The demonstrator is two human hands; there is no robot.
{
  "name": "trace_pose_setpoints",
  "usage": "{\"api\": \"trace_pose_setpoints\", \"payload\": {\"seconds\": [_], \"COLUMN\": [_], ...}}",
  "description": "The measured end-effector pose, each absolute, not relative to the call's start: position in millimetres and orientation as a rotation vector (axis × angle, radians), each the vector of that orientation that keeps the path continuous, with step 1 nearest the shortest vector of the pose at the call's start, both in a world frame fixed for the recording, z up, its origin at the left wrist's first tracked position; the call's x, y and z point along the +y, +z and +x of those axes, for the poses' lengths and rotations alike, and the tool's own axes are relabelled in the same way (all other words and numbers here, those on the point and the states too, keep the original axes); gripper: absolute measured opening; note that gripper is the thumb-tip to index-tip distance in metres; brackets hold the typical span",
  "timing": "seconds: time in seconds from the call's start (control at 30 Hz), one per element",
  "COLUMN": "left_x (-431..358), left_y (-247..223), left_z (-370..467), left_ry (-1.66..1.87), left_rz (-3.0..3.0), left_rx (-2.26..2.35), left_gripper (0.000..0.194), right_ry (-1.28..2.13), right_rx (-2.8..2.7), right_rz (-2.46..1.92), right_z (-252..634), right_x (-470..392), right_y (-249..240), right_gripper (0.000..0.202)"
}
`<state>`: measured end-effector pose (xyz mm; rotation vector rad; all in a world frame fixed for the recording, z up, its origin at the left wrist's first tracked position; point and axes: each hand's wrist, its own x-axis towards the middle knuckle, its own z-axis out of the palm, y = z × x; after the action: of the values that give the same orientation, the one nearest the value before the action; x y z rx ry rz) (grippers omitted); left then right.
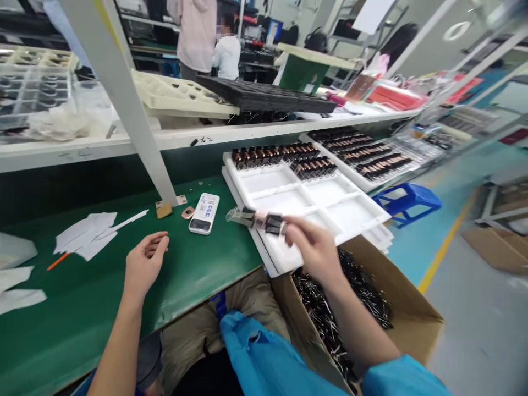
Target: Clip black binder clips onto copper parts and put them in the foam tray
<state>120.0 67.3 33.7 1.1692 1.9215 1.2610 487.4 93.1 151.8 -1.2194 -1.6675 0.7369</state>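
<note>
My right hand [315,250] pinches one end of a watch-like piece [260,221], with black strap-like parts, a rose-gold middle and a clear plastic far end. It is held above the near left part of a white compartment tray [284,199]. Over the green tabletop [185,280], my left hand [145,261] has its fingers curled in and the thumb against them; nothing shows in it. Between the hands lie a white phone-like device [205,213] with a dark screen and a small rose-gold square [188,213]. Similar black and copper pieces [268,155] stand in rows in the tray's far compartments.
A cardboard box [406,297] of black pieces with metal ends stands below my right arm. Another filled tray [367,154] lies behind. White papers [86,234] and an orange stick [58,261] are at left. A slanted post [124,99] supports the shelf [264,130]. A blue stool [406,201] stands right.
</note>
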Motion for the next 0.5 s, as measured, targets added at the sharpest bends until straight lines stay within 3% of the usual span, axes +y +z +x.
{"api": "trace_pose_setpoints", "payload": {"seconds": [0.2, 0.37, 0.5], "left_x": [138, 159, 162], "left_y": [29, 31, 33], "left_z": [125, 135, 145], "left_ry": [0.659, 0.529, 0.480], "left_rz": [1.549, 1.533, 1.542], "left_rx": [2.329, 2.448, 2.491], "left_gripper": [0.050, 0.061, 0.066], "right_ry": [0.526, 0.199, 0.140], "right_rx": [-1.379, -1.563, -1.623], "right_rz": [-1.465, -1.720, -1.762], "right_z": [567, 570, 564], "right_x": [237, 293, 302], "right_y": [134, 108, 102], "right_gripper": [0.051, 0.041, 0.035]}}
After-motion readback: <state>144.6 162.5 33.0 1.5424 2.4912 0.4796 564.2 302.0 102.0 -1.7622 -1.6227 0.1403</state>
